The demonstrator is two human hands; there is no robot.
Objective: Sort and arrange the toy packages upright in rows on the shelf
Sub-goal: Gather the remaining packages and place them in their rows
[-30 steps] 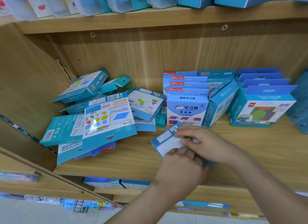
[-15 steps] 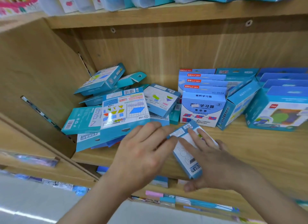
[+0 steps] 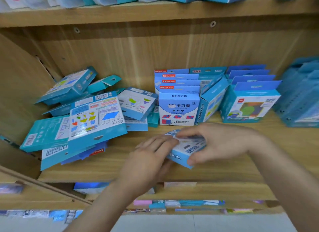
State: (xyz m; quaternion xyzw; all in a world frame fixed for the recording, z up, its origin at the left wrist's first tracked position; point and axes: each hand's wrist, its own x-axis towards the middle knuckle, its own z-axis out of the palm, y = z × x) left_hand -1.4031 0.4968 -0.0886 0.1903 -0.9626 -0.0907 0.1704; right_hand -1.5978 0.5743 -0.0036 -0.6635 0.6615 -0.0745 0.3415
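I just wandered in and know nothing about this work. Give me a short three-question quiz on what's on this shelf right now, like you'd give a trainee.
1. True or false: the jumbled pile of packages lies left of the upright white-and-blue boxes.
2. What does the right hand grip? A) a small blue box B) a pair of scissors C) nothing
3. Fill in: the boxes with the green shape stand ____ in a row on the shelf.

Key: 1 true; 2 A; 3 upright.
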